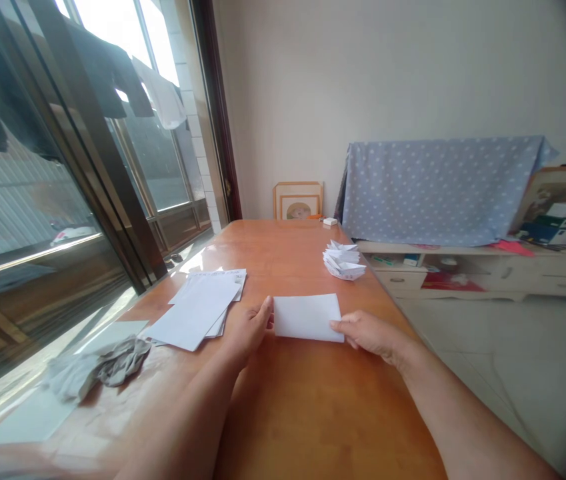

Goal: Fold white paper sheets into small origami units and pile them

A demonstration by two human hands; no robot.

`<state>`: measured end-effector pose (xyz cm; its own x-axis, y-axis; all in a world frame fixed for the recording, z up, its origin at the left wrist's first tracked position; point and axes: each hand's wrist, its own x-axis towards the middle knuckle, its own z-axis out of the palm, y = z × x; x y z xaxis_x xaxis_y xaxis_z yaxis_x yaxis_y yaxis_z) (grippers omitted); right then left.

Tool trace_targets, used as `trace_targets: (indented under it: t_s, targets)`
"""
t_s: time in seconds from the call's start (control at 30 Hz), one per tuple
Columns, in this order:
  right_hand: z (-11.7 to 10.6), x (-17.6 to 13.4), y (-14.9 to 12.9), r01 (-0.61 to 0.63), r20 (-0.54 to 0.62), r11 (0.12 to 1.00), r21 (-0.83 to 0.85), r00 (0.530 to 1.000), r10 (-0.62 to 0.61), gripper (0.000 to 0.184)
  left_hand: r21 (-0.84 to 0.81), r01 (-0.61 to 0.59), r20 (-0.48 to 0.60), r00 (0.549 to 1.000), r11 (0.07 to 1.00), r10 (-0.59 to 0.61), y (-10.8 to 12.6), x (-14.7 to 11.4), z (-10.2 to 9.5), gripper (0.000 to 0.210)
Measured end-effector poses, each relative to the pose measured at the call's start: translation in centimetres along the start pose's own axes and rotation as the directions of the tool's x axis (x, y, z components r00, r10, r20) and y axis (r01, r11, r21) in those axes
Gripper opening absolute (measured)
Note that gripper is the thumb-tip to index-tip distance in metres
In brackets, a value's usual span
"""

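A white sheet of paper [307,317], apparently folded to a small rectangle, is held just above or on the wooden table [323,413]; I cannot tell whether it touches. My left hand [255,327] grips its left edge, thumb on top. At the lower right corner, my right hand [367,333] pinches it between thumb and fingers. Left of my left hand lies a loose stack of white paper sheets [197,310]. Beyond my right hand, near the table's right edge, stands a cluster of folded paper boats [343,260], nested together.
Grey crumpled cloth [123,360] lies on the left side of the table by the glass door [27,220]. At the far end sits a small white box [330,221], with a framed picture [297,201] behind. A low white cabinet [537,273] stands right, under a dotted blue cloth [437,193].
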<state>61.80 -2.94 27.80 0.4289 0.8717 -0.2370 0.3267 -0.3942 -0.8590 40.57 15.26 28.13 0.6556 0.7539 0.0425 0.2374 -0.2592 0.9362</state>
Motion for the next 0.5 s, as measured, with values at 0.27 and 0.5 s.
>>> trace_targets:
  t_s: [0.27,0.5]
  targets:
    - [-0.4,-0.1,0.2,0.026,0.058,0.996,-0.082,0.998,-0.021,0.028,0.153,0.007,0.169,0.985,0.988,-0.033,1.1,-1.3,0.3,0.069]
    - [-0.3,1.1,1.5,0.017,-0.023,0.981,-0.191,0.999,-0.022,0.021,0.149,0.1,0.331,0.932,0.984,-0.145,1.3,-2.0,0.5,0.079]
